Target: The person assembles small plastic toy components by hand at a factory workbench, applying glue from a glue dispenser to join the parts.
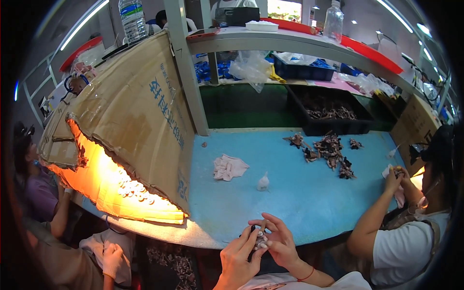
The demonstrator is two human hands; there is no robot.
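Small pc (261, 240) btwn hands (284, 245); blue tbl (212, 198), lit carton (130, 106), shelf (290, 43) bhnd.

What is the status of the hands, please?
Left hand and right hand together, holding small pale piece. Small white bottle, crumpled pale cloth ahead on blue tabletop.

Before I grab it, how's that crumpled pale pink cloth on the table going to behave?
The cloth will probably be floppy, given its soft, bunched folds. It's likely light, as it looks thin. It seems unlikely to roll, lying low on the blue tabletop.
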